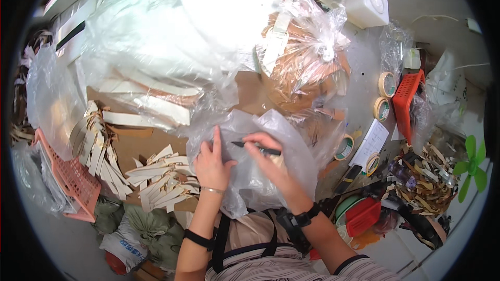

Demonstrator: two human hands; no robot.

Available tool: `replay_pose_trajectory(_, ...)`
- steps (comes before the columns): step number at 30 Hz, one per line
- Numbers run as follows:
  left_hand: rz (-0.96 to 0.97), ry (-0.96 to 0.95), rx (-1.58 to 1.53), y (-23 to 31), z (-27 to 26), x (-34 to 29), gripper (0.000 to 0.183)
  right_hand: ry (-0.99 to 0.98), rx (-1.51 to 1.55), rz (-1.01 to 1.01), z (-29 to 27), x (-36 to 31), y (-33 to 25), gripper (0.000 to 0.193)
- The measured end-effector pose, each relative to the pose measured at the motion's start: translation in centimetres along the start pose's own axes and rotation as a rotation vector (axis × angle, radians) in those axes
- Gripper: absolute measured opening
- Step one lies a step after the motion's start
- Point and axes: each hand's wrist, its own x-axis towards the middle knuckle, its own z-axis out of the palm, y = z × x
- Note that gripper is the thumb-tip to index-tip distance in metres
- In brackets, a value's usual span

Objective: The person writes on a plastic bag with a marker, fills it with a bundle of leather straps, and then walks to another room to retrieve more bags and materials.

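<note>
A clear plastic bag (255, 177) lies at the near edge of the bench (250, 91), directly in front of the person, with its film crumpled and its contents not discernible. The left hand (211, 164) rests flat on the bag's left part, fingers (216, 138) extended and close together, which appears to pin the film taut and stop it from sliding. The right hand (265, 158) holds a black pen (258, 148) in a narrow writing grip, tip directed left onto the film just beside the left hand; this placement suggests the flattened area serves as a writing surface. To the left of the bag, a fan of pale strips (159, 179) lies on brown cardboard (140, 143). Behind it stand 2 larger filled bags (304, 57). To the right lie tape rolls (386, 84) and an orange basket (408, 101); a pink basket (70, 174) sits far left.
</note>
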Motion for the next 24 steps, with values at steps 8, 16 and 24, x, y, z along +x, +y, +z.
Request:
replay_pose_trajectory(8, 0.013, 0.058, 0.019, 0.1, -0.1, 0.8, 0.113, -0.005, -0.419, -0.438, 0.7, 0.7, 0.0, 0.015)
replay_pose_trajectory(16, -0.046, -0.031, 0.05, 0.6, 0.3, 1.1, 0.114, -0.067, -0.451, -0.449, -0.1, 1.0, 0.7, 0.015)
replay_pose_trajectory(24, -0.079, -0.058, 0.037, 0.9, -0.6, 1.2, 0.113, -0.087, -0.401, -0.322, -0.4, 0.8, -1.1, 0.012)
